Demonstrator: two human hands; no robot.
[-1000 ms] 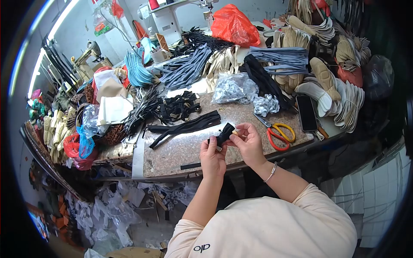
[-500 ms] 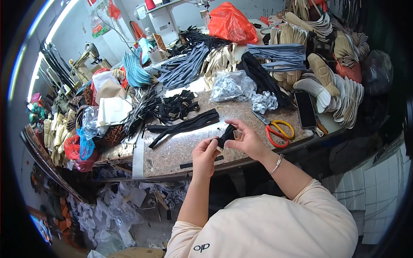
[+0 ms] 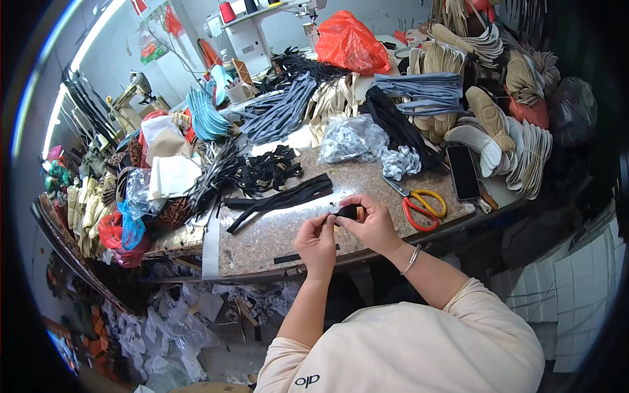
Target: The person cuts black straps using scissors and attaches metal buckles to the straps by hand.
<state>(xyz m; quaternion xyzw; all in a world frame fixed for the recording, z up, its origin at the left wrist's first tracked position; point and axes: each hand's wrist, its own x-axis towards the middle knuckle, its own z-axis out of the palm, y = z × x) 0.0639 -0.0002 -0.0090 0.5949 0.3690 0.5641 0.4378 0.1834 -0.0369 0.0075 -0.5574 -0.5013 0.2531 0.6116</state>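
A small black fabric strap (image 3: 348, 211) is held between both hands over the front part of the stone-topped table (image 3: 262, 252). My left hand (image 3: 317, 243) pinches its left end between thumb and fingertips. My right hand (image 3: 373, 226) is closed on the other side, thumb and fingers gripping it. Fingers partly hide the strap, so its full shape cannot be made out. Longer black straps (image 3: 282, 201) lie on the tabletop just beyond my left hand. Nearer the front edge is a thin black strip (image 3: 287, 259), partly behind my left hand.
Scissors (image 3: 426, 206) with red and yellow handles and a phone (image 3: 463, 173) lie at right. Behind them are foil-like clear bags (image 3: 354, 139) and grey-blue strips (image 3: 419, 92). Black buckled straps (image 3: 267, 169) are heaped at left. A sewing machine (image 3: 252, 42) stands behind.
My hands have come closer together, with the fingertips now meeting at the strap. The strap is more covered by fingers than before. The view has shifted slightly.
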